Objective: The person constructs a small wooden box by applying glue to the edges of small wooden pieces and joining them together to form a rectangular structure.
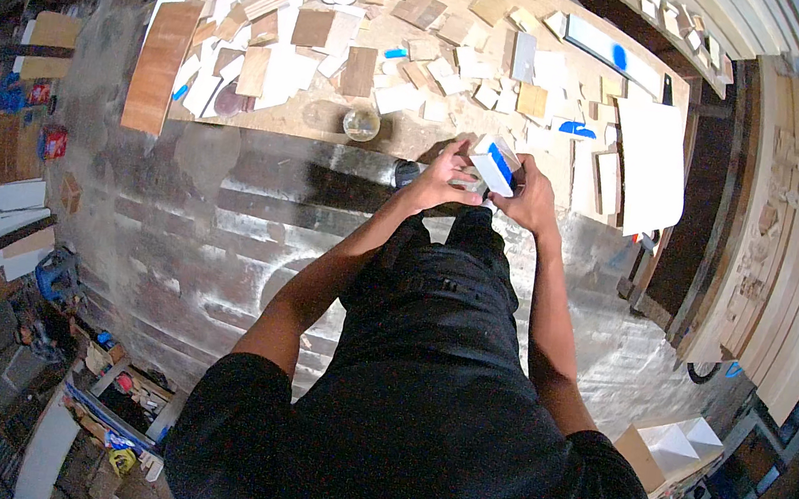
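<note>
- Step in hand, as I judge it: handling/turning a small white-and-blue block (pixel 496 165) w/ both hands, prob. a close look or fitting; exact action n/c (not clear).
- Block loc.: b/w the two hands, tilted, in view at near edge of the table (pixel 265 118); ht. above it can't tell.
- R hand (pixel 531 198): gripping block, fingers along its R side, thumb at lower end.
- L hand (pixel 444 180): half-curled round block's L side, thumb apart from fingers; can't tell if it's actually gripping.
- Next move, my judgement: calls for R grip kept firm & L fingers placed clear of the blue face, so block can be turned w/o slipping.
- Counts: hands 2; block in hand 1.
- Clear round vessel (pixel 361 124): 1, on table, L of L hand, apart from it.
- Big brown panel (pixel 160 67): 1, table's L end.
- Big white panel (pixel 655 167): 1, R end.
- Long white panel w/ blue patch (pixel 602 50): 1, far R side.
- Wood offcuts (pixel 359 73): lots, overlapping; no exact ct. poss.
</note>
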`<state>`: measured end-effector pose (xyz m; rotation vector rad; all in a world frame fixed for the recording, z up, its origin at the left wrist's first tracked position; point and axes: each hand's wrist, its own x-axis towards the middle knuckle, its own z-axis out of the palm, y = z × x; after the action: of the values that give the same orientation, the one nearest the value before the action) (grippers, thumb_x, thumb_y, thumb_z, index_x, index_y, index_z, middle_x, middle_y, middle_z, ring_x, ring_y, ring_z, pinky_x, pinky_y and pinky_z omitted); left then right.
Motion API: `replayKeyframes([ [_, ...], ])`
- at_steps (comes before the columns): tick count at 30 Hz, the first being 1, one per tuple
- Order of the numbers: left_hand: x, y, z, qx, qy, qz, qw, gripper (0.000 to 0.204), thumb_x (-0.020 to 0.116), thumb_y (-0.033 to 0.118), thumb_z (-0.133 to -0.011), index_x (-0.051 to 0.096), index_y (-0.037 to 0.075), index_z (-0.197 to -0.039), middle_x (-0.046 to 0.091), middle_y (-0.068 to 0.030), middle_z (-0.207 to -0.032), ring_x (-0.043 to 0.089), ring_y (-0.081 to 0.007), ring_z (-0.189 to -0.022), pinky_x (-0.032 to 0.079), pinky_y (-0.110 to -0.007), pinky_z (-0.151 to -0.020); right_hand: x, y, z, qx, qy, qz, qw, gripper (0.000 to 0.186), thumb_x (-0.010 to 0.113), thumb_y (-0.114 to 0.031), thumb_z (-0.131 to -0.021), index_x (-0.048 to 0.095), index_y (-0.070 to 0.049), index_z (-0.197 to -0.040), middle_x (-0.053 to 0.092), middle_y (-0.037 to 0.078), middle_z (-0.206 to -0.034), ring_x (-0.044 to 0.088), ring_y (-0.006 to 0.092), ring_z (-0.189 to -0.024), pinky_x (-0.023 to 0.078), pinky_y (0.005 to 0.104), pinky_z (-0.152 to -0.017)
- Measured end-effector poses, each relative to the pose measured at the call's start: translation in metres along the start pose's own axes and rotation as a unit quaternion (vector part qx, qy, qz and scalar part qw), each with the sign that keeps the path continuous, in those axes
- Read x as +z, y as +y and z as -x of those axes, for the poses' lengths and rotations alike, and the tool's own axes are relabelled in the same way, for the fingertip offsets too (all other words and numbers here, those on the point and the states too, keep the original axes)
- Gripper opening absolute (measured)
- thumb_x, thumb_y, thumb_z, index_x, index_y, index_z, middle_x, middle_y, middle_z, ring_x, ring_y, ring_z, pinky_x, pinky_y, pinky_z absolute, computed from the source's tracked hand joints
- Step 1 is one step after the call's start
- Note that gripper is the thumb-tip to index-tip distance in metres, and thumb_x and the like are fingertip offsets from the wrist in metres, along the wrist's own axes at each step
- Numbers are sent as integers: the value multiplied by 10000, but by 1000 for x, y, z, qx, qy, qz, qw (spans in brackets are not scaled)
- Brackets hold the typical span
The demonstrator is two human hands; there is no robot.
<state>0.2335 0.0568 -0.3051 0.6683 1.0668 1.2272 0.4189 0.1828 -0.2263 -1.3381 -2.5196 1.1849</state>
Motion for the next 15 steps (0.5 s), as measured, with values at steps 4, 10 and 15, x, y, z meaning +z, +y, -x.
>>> replayKeyframes([
  [4,-25,-24,24,-27,25,-27,999,1193,964,183,-677,178,49,-1565,529,-237,-1398,614,-307,-1165,524,-451,-989,11,19,-20,20,-10,109,994,731,847,-321,-616,532,-82,-1231,719,159,-979,706,356,-934,539,497,-828],
  [10,-54,-32,77,-68,108,45,991,1024,892,62,-755,245,60,-1549,567,-230,-1366,644,-259,-1114,554,-414,-958,29,18,-43,26,-15,237,971,724,845,-307,-628,547,-122,-1262,695,97,-1132,673,311,-1061,489,559,-885],
  [15,-83,-50,101,-65,143,91,983,934,845,17,-801,293,83,-1551,573,-229,-1366,659,-260,-1101,566,-416,-952,45,12,-46,36,16,279,959,688,846,-275,-642,558,-147,-1254,674,79,-1144,649,293,-1099,488,556,-887],
])
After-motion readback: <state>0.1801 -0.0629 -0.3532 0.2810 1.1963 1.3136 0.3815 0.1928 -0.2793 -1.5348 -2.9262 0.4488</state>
